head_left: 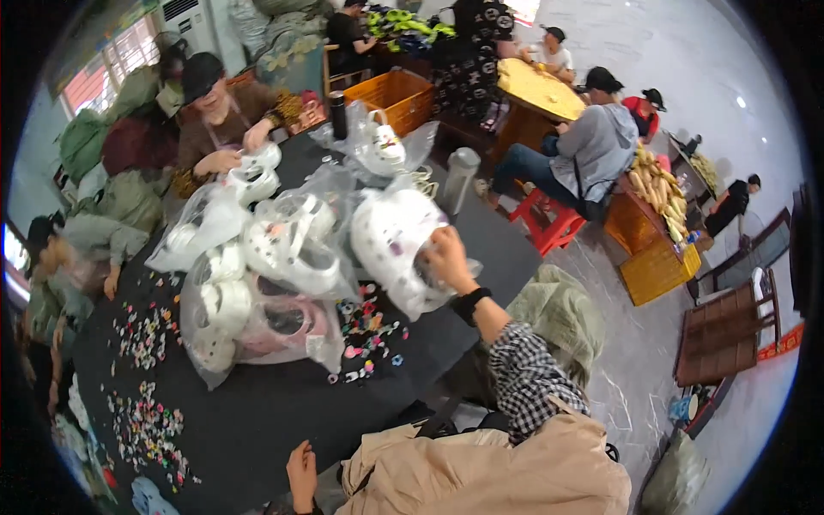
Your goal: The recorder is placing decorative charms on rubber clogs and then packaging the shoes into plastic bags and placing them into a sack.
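OK, status from where I'm standing: wearer's right hand [448,257] is at a clear bag [416,299] of white clogs [384,227], on the dark table [283,421]. Fingers bent, touching the bag's right side. Can't tell whether they pinch plastic, grip a shoe or only press. Black wristband [469,306] on that wrist, checked sleeve [534,378] above it.

Left hand [302,476] sits low, by the table's near edge, well apart from the bags. Fingers loosely curved; can't tell whether anything is in them. Beige cloth [506,472] spreads just right of it.

Bagged clogs are clustered mid-table: more white pairs left of the handled bag, plus a pink pair [287,330] at the near side of the cluster. Small colourful charms [369,330] lie loose just below the handled bag; two more scatters of them run along the table's left side. Grey tumbler [460,176] stands beyond the right hand, black bottle [338,116] by the far edge.

Across the table, a co-worker [225,129] in a dark cap has both hands at a white shoe [256,167]. Orange crate [399,101] is past the far edge. To the right, a person in a grey hoodie [601,146] sits on a red stool [549,221].
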Demonstrator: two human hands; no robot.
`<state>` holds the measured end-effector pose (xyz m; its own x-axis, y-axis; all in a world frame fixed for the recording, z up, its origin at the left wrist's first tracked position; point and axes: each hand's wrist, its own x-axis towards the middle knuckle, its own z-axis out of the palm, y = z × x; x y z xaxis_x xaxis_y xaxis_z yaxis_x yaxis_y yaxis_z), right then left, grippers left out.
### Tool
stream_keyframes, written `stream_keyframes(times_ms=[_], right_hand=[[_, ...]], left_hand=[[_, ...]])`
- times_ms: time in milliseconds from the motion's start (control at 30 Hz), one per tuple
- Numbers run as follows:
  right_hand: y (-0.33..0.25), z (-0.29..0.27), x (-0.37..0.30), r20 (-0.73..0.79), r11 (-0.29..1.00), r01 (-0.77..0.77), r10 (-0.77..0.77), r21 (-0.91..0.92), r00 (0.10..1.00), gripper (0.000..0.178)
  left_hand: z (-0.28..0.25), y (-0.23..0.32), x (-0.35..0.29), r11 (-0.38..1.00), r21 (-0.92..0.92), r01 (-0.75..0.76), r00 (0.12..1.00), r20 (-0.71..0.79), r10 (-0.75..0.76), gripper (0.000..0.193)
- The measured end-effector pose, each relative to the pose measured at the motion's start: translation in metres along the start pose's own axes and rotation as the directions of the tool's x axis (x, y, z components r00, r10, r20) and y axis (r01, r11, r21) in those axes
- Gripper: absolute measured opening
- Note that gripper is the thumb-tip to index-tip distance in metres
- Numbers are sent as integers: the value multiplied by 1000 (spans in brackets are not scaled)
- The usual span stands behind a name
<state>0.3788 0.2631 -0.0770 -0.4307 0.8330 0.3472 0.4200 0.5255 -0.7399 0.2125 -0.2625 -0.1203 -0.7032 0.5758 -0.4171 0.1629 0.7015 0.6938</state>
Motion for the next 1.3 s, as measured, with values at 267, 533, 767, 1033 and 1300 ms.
stream_keyframes(times_ms=[267, 533, 767, 1033, 1300], right_hand=[[-196, -50, -56, 39, 945, 313, -318, 90, 947, 20], [-321, 88, -131, 269, 829, 396, -516, 394, 813, 24], [-312, 192, -189, 617, 817, 370, -577, 442, 535, 30], [-252, 153, -196, 906, 961, 36, -272, 276, 323, 16], [-228, 200, -237, 805, 867, 405, -450, 290, 386, 31]], left_hand=[[-53, -8, 6, 957, -137, -254, 967, -27, 253, 27], [-107, -20, 8, 706, -658, -262, 932, -363, 7, 40], [-108, -64, -7, 454, -889, -53, 927, -213, -309, 64], [-55, -76, -8, 604, -790, -101, 989, -148, -28, 75], [-74, -45, -14, 938, -336, 91, 966, -199, -165, 48]])
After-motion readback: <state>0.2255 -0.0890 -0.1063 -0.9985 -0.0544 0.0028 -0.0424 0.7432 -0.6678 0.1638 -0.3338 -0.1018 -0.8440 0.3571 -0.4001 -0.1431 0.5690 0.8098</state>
